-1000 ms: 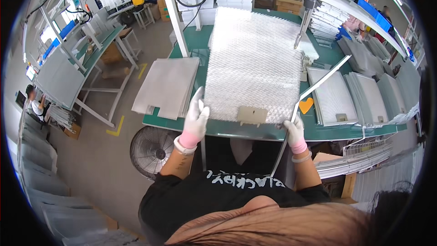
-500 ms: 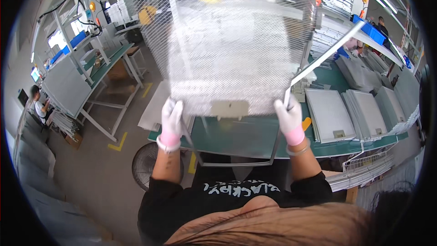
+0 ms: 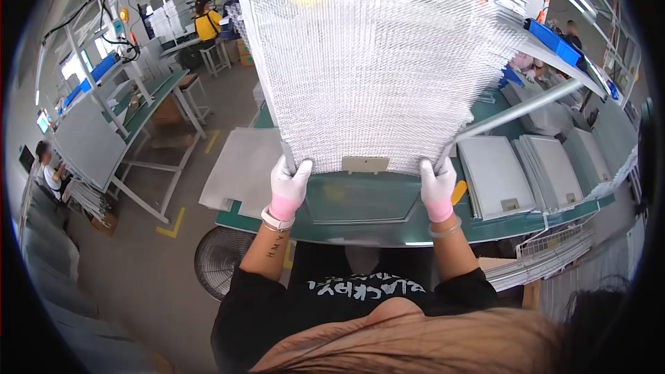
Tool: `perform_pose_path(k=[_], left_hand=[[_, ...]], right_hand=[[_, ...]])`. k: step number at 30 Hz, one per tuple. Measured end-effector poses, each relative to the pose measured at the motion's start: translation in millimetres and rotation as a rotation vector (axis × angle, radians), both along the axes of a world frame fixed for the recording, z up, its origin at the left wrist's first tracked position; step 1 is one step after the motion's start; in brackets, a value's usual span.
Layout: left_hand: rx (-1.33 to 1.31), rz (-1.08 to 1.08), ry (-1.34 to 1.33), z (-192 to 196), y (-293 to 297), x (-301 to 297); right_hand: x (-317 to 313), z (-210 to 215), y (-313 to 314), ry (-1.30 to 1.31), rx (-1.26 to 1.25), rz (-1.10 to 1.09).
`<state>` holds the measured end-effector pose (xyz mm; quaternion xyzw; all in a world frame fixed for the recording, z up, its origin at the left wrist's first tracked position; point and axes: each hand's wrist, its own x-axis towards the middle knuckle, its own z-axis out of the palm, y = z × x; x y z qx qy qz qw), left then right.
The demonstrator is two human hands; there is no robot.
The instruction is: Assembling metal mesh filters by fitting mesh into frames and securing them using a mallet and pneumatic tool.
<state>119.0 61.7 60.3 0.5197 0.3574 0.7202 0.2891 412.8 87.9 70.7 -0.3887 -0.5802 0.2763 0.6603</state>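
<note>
1. One green bench (image 3: pixel 478 228) spans the middle.
2. Mesh (image 3: pixel 374 76): tilted up above the bench, far edge high. It lay over the bench a second ago; now raised, it is probably carried by its near corners.
3. Frame (image 3: pixel 516 109): one bar slants far right, beside the mesh.
4. White panels (image 3: pixel 242 159): stacked on the bench, left.
5. Fan (image 3: pixel 222 256): on the floor, near left.
6. Left hand (image 3: pixel 289 183): open beside the mesh earlier, now closed on its near left corner, so both sides are held.
7. Right hand (image 3: pixel 438 190): closed on the near right corner and the frame.
8. Plate (image 3: pixel 364 164): on the mesh's near edge, between the hands.
</note>
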Motion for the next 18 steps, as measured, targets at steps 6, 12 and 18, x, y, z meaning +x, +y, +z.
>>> perform_pose_path(k=[6,12,18], left_hand=[[-0.282,-0.030,0.239,-98.7,-6.6,-12.0],[-0.099,-0.326,0.080,-25.1,-8.3,-31.5],[-0.002,-0.167,-0.028,19.1,-1.6,-10.1]], right_hand=[[13.2,-87.0,-3.9,-0.106,-0.116,0.151],[21.7,-7.9,3.9,0.067,0.075,0.297],[25.3,21.6,16.7,-0.030,0.069,0.263]])
